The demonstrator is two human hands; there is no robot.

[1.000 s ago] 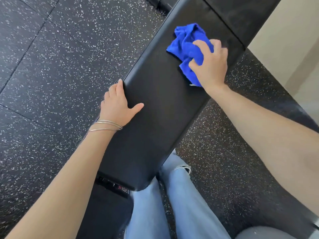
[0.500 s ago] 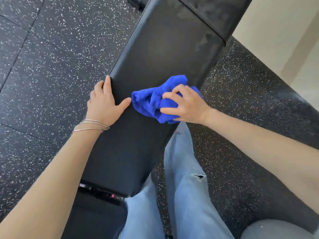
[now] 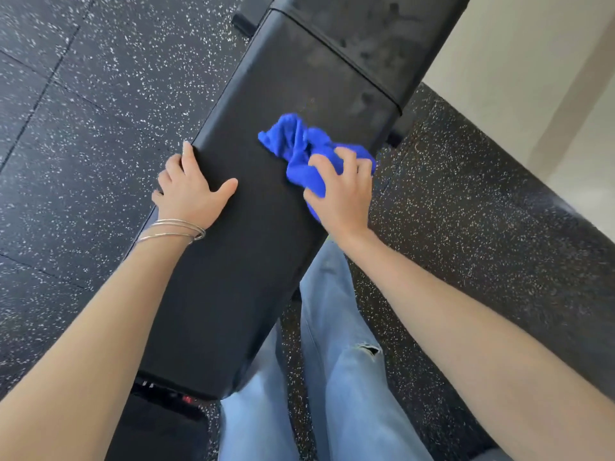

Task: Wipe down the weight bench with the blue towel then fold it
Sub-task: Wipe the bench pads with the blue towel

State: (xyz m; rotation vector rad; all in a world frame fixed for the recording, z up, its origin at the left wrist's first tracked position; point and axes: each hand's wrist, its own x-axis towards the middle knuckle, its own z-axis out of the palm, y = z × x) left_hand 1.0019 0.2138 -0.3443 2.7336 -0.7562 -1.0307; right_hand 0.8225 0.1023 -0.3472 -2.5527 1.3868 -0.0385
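Observation:
The black padded weight bench (image 3: 253,247) runs diagonally from the lower left to the upper right of the head view. A crumpled blue towel (image 3: 296,144) lies bunched on the pad near its right edge. My right hand (image 3: 342,191) grips the towel from above and presses it against the pad. My left hand (image 3: 189,191) rests on the bench's left edge, fingers wrapped over the side and thumb spread on top. Thin metal bangles circle my left wrist.
A second bench pad (image 3: 366,38) joins at a seam further up, showing dull smears. Speckled black rubber flooring (image 3: 83,111) surrounds the bench. A pale wall (image 3: 532,78) rises at the upper right. My legs in light blue jeans (image 3: 332,377) stand beside the bench's near end.
My right hand swept the towel from the far right of the pad toward my left hand, and has since moved it back to the pad's right edge. My left hand has stayed put.

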